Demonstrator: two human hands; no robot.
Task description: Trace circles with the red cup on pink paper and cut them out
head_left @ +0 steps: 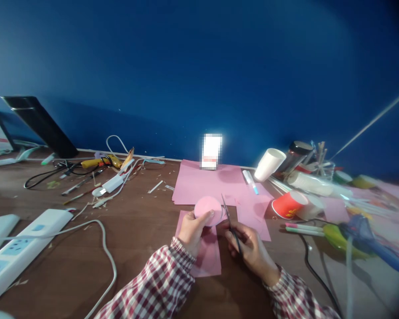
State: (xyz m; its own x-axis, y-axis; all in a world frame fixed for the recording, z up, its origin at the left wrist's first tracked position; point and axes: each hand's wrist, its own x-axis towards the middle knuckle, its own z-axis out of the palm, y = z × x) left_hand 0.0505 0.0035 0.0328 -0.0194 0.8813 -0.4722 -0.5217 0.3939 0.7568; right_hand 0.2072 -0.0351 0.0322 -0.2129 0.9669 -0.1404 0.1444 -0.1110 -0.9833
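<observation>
Between the thumb and fingers of my left hand (193,230) is a round pink paper disc (207,207), held up above the table. My right hand (251,248) grips a pair of dark scissors (232,226), their blades pointing up and away just right of the disc. A thin curved sliver of paper seems to show between the disc and the blades. Under my hands lies a pink paper sheet (206,259) with a faint curved line on it. Behind it are larger pink sheets (193,181) and a smaller pink piece (252,217).
A bright phone-like screen (211,151) stands against the blue wall. To the right are a white marker (250,181), a white paper cup (270,164), a red cup (288,204) and green-tipped pens (304,228). A power strip (29,243) and cables lie left.
</observation>
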